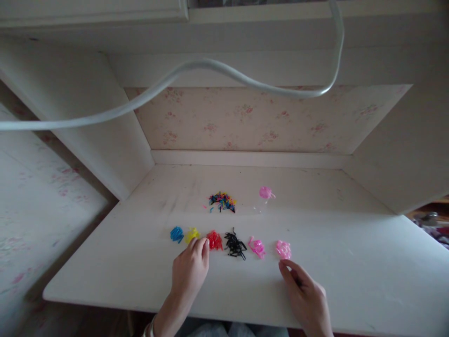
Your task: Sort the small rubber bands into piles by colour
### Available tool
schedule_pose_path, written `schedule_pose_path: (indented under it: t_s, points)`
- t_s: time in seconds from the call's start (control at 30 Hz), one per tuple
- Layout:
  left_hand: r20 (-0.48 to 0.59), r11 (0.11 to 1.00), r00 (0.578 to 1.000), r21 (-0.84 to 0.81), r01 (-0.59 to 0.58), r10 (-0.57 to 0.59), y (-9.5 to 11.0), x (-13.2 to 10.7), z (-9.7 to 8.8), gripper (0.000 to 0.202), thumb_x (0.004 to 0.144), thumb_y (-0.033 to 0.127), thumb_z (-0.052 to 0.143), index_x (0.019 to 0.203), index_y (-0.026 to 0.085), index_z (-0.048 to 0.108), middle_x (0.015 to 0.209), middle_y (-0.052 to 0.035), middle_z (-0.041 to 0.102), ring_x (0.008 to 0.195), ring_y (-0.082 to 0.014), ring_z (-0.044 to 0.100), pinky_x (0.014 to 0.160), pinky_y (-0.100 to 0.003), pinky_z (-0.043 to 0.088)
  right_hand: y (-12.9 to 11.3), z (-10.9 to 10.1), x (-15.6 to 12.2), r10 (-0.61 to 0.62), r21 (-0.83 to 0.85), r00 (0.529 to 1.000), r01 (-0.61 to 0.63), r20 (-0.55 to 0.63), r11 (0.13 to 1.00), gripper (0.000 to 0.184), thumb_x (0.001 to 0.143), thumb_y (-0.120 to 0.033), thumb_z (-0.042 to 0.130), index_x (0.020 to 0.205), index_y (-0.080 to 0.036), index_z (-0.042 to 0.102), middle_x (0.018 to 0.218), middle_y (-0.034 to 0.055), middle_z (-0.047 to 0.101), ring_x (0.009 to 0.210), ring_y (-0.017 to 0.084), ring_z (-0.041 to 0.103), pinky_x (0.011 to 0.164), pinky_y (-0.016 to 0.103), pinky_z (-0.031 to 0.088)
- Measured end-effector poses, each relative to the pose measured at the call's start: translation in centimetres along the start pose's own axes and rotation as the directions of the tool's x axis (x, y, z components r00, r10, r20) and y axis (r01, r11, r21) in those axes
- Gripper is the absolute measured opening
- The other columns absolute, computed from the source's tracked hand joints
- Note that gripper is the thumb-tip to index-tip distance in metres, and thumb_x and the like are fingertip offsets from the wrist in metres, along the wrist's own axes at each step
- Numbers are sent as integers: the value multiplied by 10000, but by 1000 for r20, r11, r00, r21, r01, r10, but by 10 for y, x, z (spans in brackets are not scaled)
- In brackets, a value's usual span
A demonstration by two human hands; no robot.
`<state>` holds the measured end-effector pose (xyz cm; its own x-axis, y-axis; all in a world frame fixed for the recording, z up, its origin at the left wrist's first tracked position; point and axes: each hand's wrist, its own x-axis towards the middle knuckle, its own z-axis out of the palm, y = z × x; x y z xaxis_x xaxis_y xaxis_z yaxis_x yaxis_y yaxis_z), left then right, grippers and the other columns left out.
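Small piles of tiny elastic bands lie in a row on the white desk point(351, 262): blue point(177, 233), yellow point(191, 234), red point(214, 240), black point(235, 245), and two pink ones point(257, 246) point(283, 249). My left hand point(190, 271) rests palm down, fingers together, its fingertips touching the desk between the yellow and red piles. My right hand point(305, 292) lies just below the right pink pile, fingers loosely curled and pointing at it; something dark shows under them, too small to name.
Farther back sit a mixed multicoloured pile point(222, 201) and a clear container with a pink lid point(265, 193). Cabinet walls stand left and right, floral wallpaper behind. A white cable point(196, 65) hangs across the view.
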<state>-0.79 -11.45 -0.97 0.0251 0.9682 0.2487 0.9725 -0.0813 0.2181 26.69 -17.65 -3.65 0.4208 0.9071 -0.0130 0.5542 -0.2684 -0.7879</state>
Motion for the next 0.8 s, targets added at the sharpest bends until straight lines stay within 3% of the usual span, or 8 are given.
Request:
schedule_pose_path:
  t_s: [0.13, 0.27, 0.47, 0.57, 0.67, 0.8]
  points:
    - [-42, 992, 999, -120, -32, 27, -9, -1, -3, 306, 931, 362, 369, 942, 224, 643, 915, -60, 691, 776, -157, 659, 675, -232, 471, -1, 1, 0, -4, -29, 1000, 4, -15, 1000, 477, 770, -612, 490, 857, -195, 703, 524, -42, 485, 468, 84, 439, 472, 151, 368]
    - [-125, 957, 992, -290, -11, -27, -33, -7, -8, 283, 917, 368, 401, 913, 200, 628, 870, -59, 686, 752, -141, 645, 668, -216, 472, -2, 2, 0, -14, -41, 1000, 13, -27, 999, 480, 768, -611, 489, 860, -194, 708, 528, -38, 502, 472, 87, 453, 474, 151, 373]
    - [-86, 875, 945, -413, 254, -315, -86, -16, -15, 302, 849, 456, 479, 800, 204, 637, 756, -27, 692, 622, -134, 620, 571, -202, 452, -2, 6, -3, -1, -50, 1000, 2, 6, 999, 481, 766, -611, 495, 857, -190, 708, 513, -46, 480, 453, 80, 432, 463, 154, 362]
    - [-38, 820, 925, -478, 315, -377, -97, -18, -16, 336, 839, 487, 476, 749, 197, 620, 677, -11, 668, 576, -130, 593, 543, -194, 441, -4, 7, -3, 14, -32, 1000, -14, 14, 999, 498, 762, -624, 495, 875, -186, 704, 530, -44, 485, 460, 83, 429, 459, 160, 363]
    - [9, 773, 929, -553, 312, -369, -97, -19, -17, 372, 846, 505, 455, 702, 190, 591, 556, 17, 587, 504, -114, 531, 506, -180, 422, -19, 8, 2, -54, -71, 997, 58, 51, 996, 482, 780, -618, 484, 869, -198, 703, 520, -47, 466, 450, 81, 401, 450, 166, 353]
    - [28, 743, 929, -592, 312, -369, -95, -19, -17, 375, 848, 508, 450, 711, 188, 589, 558, 24, 571, 510, -112, 512, 507, -178, 418, -65, 17, 23, -221, -213, 955, 261, 196, 942, 402, 835, -548, 450, 870, -241, 707, 499, -45, 507, 459, 91, 446, 476, 178, 354]
